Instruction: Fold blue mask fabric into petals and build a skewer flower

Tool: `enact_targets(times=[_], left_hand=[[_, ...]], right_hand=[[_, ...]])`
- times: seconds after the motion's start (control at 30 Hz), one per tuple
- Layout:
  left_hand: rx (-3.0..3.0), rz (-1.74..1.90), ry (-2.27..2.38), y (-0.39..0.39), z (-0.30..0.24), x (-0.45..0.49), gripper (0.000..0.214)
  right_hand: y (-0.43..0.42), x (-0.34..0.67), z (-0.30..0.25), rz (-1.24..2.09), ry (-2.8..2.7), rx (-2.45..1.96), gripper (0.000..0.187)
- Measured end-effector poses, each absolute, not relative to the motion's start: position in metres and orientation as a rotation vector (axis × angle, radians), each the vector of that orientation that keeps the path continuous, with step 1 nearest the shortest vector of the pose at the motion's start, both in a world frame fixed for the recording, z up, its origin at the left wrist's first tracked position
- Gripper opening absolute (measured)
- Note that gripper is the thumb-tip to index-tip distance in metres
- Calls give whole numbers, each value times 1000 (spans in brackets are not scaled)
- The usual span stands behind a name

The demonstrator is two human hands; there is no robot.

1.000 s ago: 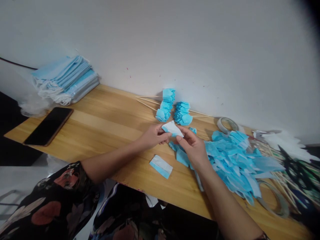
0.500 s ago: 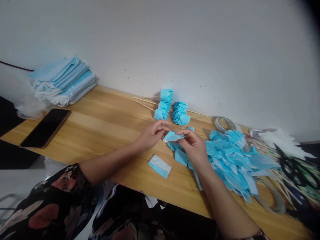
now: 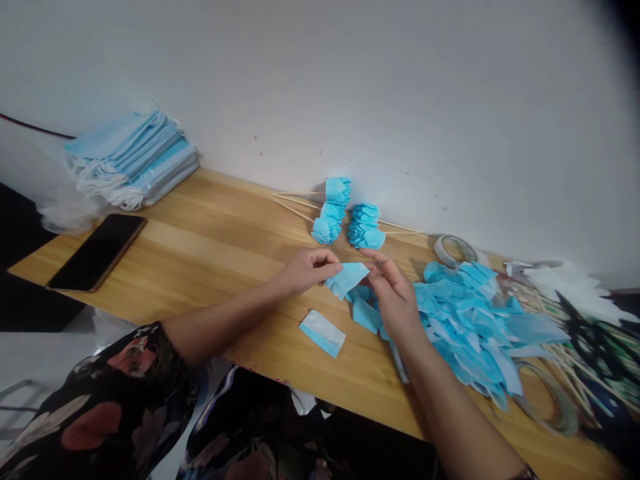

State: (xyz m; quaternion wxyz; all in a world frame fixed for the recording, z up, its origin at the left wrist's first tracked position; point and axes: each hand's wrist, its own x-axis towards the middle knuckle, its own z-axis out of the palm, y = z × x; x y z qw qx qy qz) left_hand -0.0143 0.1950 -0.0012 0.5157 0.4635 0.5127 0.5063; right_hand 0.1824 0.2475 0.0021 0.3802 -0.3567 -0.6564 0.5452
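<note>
My left hand [image 3: 314, 270] pinches the left edge of a small piece of blue fabric [image 3: 346, 279] between thumb and finger. On the other side, my right hand [image 3: 395, 293] is closed on the same piece near its right corner. Just below, a folded blue-and-white fabric piece [image 3: 323, 332] lies flat on the table. Behind my hands, blue fabric flowers on thin sticks [image 3: 332, 212] rest in one row, with another cluster of blue flowers [image 3: 365, 227] beside them. A heap of cut blue fabric pieces [image 3: 465, 320] spreads to the right, partly hidden by my right forearm.
Face masks [image 3: 135, 160] are stacked at the back left, near a phone [image 3: 97, 252]. To the right are a tape roll [image 3: 455, 250], a second tape roll [image 3: 555, 403], black scissors [image 3: 595, 337] and thin wooden sticks [image 3: 567, 370]. A wall [image 3: 320, 87] stands behind the wooden table [image 3: 225, 233].
The held blue piece has been turned and spread, now showing a broader face. My left thumb has come over its edge, and my right fingers have shifted at its right corner.
</note>
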Motion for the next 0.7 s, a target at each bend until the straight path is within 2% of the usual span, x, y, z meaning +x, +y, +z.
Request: enact_targets(times=[0.27,0.4,0.53,0.7], left_hand=[[1118,1219,1232,196,0,-13,23],[1068,1208,1190,195,2,-14,22],[907,1154,1042,195,4,-14,33],[827,1092,975,195,4,-14,37]], right_hand=[[246,182,4,1405,-1669,-891,50],[248,182,4,1425,-1639,-942,41],[251,184,5,1474,-1641,-928,35],[246,181,10,1256,-1937,-818,33]])
